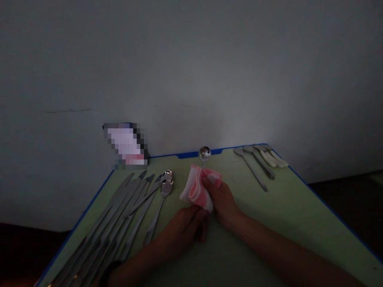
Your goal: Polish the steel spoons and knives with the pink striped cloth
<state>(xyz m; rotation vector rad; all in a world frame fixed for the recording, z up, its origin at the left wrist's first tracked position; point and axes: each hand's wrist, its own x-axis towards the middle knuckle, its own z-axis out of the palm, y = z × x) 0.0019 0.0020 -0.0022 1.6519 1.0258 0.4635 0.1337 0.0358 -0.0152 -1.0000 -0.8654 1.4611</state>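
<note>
My right hand (223, 201) is closed on a pink and white cloth (196, 187) wrapped round the stem of a metal spoon, whose shiny bowl (204, 152) sticks out beyond the cloth toward the wall. My left hand (185, 227) is closed just below the cloth, its fingers curled at the spoon's hidden handle end. Both hands hover low over the pale green table (287, 207).
A row of several knives and spoons (125, 215) lies on the table's left side. Several spoons (260, 161), some with white handles, lie at the far right. A blurred-out object (127, 145) leans against the grey wall behind. The table has a blue edge.
</note>
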